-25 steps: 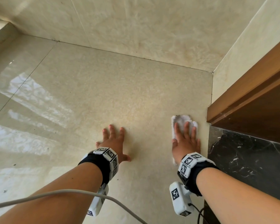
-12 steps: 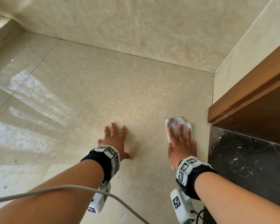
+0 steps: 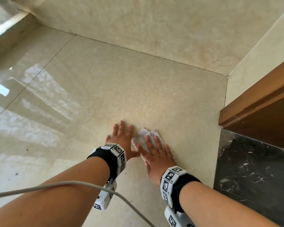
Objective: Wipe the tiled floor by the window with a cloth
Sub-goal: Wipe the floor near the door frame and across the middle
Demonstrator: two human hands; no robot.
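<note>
Head view, right hand flat on cloth, left hand flat on floor, wooden trim right

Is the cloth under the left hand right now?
No, the white cloth lies under the right hand's straight fingers, while the left hand rests flat on bare tile beside it.

White cloth on glossy cream mottled floor tiles; black white-veined marble slab; brown wood trim.
</note>
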